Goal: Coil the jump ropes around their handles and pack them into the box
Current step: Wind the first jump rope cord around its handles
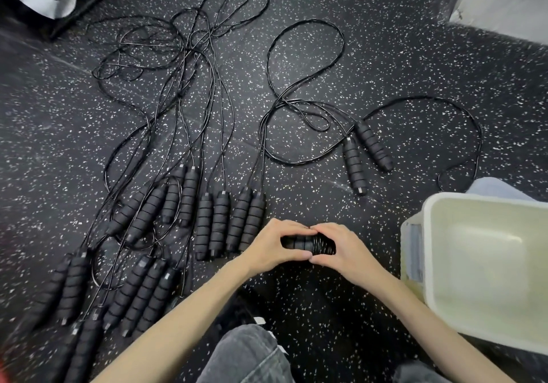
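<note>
Gripping a coiled jump rope [308, 244] between them, the left hand [274, 244] and right hand [345, 247] meet just below the middle of the head view, fingers and thumbs curled round the bundle, thumb tips touching beneath it and fingertips touching above. Black cord is wound tightly round the right part of the paired handles; the left part shows bare ribbed foam. At the right edge stands the box [427, 252], a pale plastic tub, near the right hand but apart from it. Left of the hands, several pairs of uncoiled handles [228, 225] lie side by side on the speckled floor [385, 65], their cords [189, 65] running up into a loose tangle at upper centre. One more pair [367, 154] lies apart at centre right with its cord looped around it. Grey trouser knees [246, 356] show at the bottom edge.
</note>
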